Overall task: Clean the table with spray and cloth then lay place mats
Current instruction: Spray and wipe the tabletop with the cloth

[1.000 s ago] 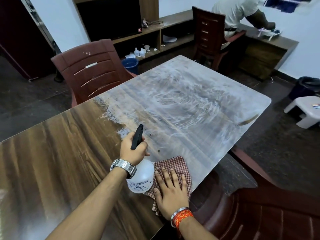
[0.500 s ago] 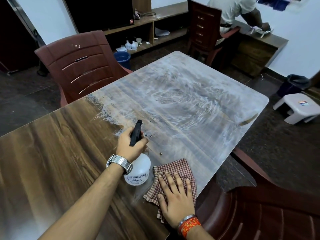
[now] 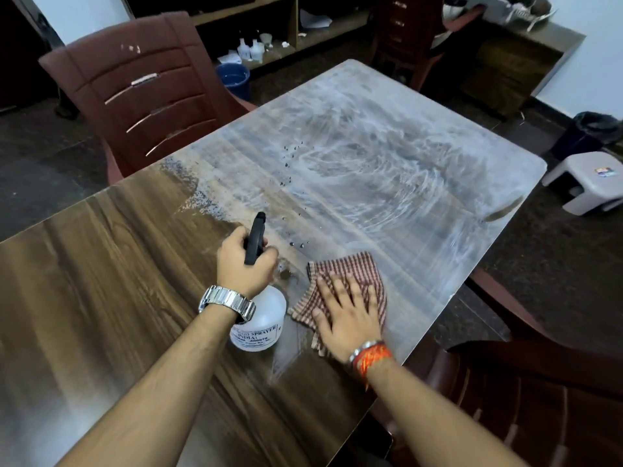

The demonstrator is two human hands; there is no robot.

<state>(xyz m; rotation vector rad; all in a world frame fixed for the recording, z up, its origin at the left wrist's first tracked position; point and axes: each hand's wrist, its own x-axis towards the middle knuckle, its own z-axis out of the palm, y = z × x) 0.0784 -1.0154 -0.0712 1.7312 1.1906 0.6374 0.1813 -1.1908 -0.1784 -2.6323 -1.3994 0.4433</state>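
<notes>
A wooden table fills the view; its far half is coated with white smeared film and dotted with dark droplets. My left hand grips the black trigger head of a white spray bottle, its nozzle aimed at the filmed area. To the right, my right hand lies flat, fingers spread, pressing a red-and-white checked cloth onto the table near its right edge. No place mats are in view.
A maroon plastic chair stands at the table's far left side, another at the near right. A blue bucket, a white stool and a dark bin sit on the floor. A person sits at a desk behind.
My right hand has slid the cloth a little forward and to the right. New dark droplets dot the film ahead of the nozzle. The bottle stays in my left hand.
</notes>
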